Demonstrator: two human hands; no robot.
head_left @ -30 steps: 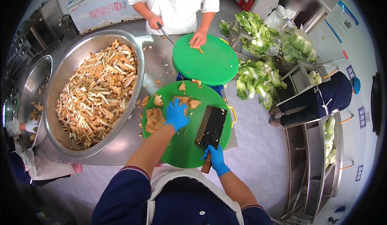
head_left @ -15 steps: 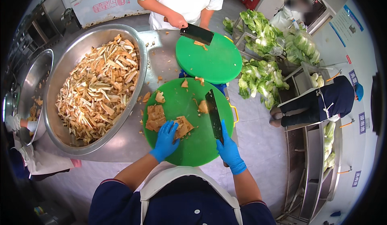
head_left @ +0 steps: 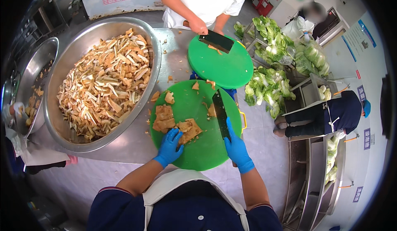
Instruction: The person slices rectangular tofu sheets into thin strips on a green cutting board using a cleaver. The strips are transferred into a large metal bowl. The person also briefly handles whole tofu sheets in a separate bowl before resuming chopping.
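On the near round green cutting board (head_left: 194,156), my blue-gloved left hand (head_left: 168,147) rests with fingers stretched out. Its fingertips touch the near-left edge of a brown, flat food slab (head_left: 190,131). Another brown slab (head_left: 163,118) lies just beyond them, to the left. My gloved right hand (head_left: 238,151) is closed around the handle of a dark-bladed cleaver (head_left: 220,111), which points away from me over the board's right side. A small brown piece (head_left: 211,110) lies against the blade's left side. More scraps (head_left: 169,97) are scattered toward the far edge.
A big steel basin (head_left: 156,71) heaped with brown strips (head_left: 105,86) stands at left. Across the steel table, a co-worker's hand (head_left: 198,25) holds a cleaver (head_left: 217,41) over a second green board (head_left: 223,71). Leafy cabbages (head_left: 269,88) sit at right, near another person (head_left: 343,113).
The view has shifted slightly. My left hand has drawn back a little from the slab. My right hand still holds the cleaver in nearly the same place. The co-worker's cleaver has moved slightly right.
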